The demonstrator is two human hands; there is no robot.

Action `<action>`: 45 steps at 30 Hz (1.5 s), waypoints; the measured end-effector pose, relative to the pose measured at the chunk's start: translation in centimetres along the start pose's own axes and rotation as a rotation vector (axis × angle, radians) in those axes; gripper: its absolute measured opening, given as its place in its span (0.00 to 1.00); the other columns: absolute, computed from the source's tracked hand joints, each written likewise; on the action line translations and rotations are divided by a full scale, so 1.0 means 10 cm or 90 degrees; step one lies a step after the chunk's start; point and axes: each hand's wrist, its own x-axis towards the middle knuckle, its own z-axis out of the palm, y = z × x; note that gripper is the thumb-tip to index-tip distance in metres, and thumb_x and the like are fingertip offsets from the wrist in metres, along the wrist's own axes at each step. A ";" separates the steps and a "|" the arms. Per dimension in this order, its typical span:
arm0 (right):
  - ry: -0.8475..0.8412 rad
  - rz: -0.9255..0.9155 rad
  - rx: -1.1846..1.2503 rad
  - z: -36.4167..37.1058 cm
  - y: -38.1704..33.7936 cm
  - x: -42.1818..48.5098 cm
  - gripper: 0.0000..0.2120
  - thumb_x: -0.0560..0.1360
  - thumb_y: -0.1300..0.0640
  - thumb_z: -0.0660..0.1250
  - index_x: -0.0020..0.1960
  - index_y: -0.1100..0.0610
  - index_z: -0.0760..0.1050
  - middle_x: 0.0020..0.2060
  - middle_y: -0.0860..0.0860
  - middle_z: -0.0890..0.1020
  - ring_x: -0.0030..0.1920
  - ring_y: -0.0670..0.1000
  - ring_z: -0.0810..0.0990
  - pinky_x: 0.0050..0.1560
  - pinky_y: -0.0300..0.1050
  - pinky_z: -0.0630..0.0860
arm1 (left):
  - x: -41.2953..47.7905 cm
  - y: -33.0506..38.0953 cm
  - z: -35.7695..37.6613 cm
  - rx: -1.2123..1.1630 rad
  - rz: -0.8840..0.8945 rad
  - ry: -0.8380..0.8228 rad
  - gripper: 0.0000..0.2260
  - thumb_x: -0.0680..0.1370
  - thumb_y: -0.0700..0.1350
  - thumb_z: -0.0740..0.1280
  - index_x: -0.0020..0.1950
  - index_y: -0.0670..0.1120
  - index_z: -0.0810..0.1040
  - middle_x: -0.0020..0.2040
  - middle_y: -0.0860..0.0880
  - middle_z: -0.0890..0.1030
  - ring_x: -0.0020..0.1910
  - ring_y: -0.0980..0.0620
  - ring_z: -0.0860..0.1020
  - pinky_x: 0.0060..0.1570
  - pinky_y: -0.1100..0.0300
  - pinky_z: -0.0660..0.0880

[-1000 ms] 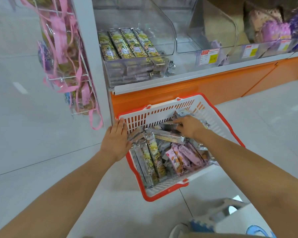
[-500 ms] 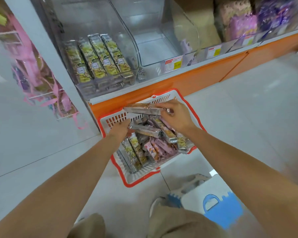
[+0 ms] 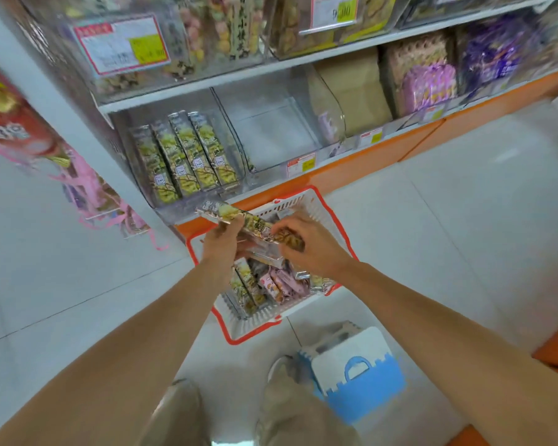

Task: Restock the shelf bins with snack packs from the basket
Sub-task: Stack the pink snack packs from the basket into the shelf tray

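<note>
Green snack pack (image 3: 250, 223) held over basket (image 3: 239, 341), just below bin (image 3: 171, 207) holding 4 matching packs. Long axis: up-left toward bin, down-right. Left hand (image 3: 220, 246) grips bin-side end; right hand (image 3: 310, 249) pinches far end. Judgement: left leads.

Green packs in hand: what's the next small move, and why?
Probably lift the packs forward into the left bin: it already holds four of the same green kind. The left hand and right hand grip them above the basket, just below that bin's front.
</note>
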 end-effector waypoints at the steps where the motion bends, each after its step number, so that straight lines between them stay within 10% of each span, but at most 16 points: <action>1: 0.002 -0.002 -0.001 -0.06 -0.06 0.04 0.13 0.74 0.58 0.68 0.57 0.52 0.76 0.54 0.50 0.77 0.52 0.50 0.77 0.55 0.51 0.76 | -0.02 0.07 -0.03 0.032 0.016 0.004 0.16 0.81 0.53 0.65 0.55 0.39 0.78 0.40 0.45 0.84 0.36 0.50 0.83 0.38 0.59 0.76; 14: 0.126 0.000 -0.085 -0.19 -0.55 0.89 0.14 0.76 0.58 0.69 0.61 0.54 0.78 0.49 0.54 0.77 0.42 0.47 0.75 0.42 0.21 0.64 | 0.02 0.48 -0.90 0.941 0.282 0.084 0.31 0.82 0.50 0.61 0.80 0.45 0.52 0.81 0.45 0.50 0.80 0.45 0.46 0.76 0.48 0.51; 25: 0.196 0.071 -0.131 0.25 -0.71 1.45 0.14 0.77 0.56 0.67 0.62 0.56 0.79 0.50 0.58 0.77 0.42 0.57 0.80 0.54 0.47 0.79 | 0.23 0.42 -1.18 1.085 0.276 0.004 0.35 0.83 0.52 0.57 0.80 0.45 0.36 0.80 0.46 0.37 0.78 0.46 0.35 0.77 0.47 0.42; 45: 0.193 0.094 -0.273 0.52 -0.83 1.91 0.09 0.78 0.55 0.67 0.54 0.58 0.81 0.52 0.60 0.79 0.48 0.58 0.80 0.52 0.50 0.80 | 0.28 0.36 -1.17 1.077 0.363 0.049 0.32 0.82 0.47 0.55 0.80 0.43 0.41 0.81 0.44 0.43 0.79 0.45 0.40 0.76 0.48 0.41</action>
